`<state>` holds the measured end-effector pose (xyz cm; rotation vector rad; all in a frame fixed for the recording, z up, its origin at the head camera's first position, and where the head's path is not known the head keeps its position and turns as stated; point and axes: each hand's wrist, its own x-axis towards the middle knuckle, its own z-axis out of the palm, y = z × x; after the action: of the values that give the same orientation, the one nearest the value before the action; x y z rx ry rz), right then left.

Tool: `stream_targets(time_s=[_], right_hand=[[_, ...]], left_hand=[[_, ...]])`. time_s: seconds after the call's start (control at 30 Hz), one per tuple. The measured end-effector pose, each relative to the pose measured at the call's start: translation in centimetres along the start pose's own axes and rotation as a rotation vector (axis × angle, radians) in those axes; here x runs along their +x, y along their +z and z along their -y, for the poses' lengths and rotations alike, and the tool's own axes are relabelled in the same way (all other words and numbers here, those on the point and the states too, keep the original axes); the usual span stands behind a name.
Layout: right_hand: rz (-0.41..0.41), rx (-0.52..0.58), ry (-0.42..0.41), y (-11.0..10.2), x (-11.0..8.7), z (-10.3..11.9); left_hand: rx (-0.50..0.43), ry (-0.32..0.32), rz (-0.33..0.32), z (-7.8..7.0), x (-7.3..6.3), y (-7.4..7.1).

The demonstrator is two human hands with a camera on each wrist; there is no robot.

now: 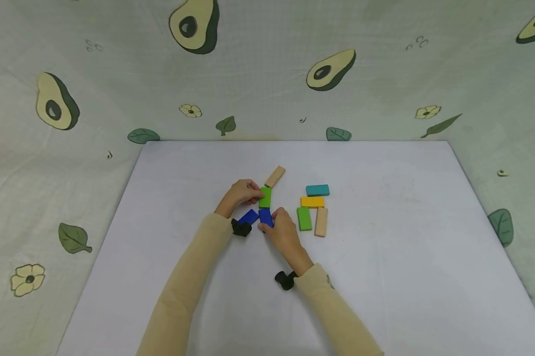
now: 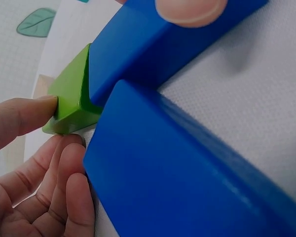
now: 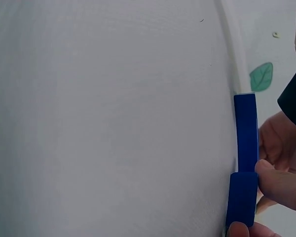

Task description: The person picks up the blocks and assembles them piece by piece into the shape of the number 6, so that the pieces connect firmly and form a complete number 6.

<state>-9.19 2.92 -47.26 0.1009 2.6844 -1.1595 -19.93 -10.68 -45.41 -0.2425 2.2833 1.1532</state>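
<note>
My left hand (image 1: 244,192) pinches a green block (image 1: 265,197) at its left side. The left wrist view has one finger against that green block (image 2: 71,94), with other fingers curled beneath. My right hand (image 1: 283,232) grips a blue block (image 1: 265,217) between thumb and fingers, directly below the green one. These two blocks touch end to end. Slanting away to the lower left is a second blue block (image 1: 248,216), large in the left wrist view. A plain wooden block (image 1: 275,176) leans off diagonally from the green block's top end.
Right of the hands lie a teal block (image 1: 317,190), a yellow block (image 1: 312,201), another green block (image 1: 304,218) and another wooden block (image 1: 321,222). They rest on a white table (image 1: 405,272). Behind hangs an avocado-patterned cloth (image 1: 258,74).
</note>
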Motion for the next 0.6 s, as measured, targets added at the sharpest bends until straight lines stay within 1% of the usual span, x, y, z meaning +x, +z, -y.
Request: stream_targets(time_s=[0.17, 0.33, 0.5, 0.6], right_hand=[[0.004, 0.025, 0.001, 0.0, 0.0, -0.2], [0.017, 0.098, -0.017, -0.6, -0.1, -0.7], [0.043, 0.173, -0.083, -1.8, -0.7, -1.4], [0.043, 0.204, -0.125, -3.0, -1.4, -1.7]], left_hand=[[-0.008, 0.002, 0.001, 0.0, 0.1, 0.1], [-0.002, 0.0, -0.008, 0.0, 0.0, 0.1], [0.011, -0.008, -0.017, 0.2, -0.2, 0.1], [0.017, -0.001, -0.017, 0.2, -0.1, 0.1]])
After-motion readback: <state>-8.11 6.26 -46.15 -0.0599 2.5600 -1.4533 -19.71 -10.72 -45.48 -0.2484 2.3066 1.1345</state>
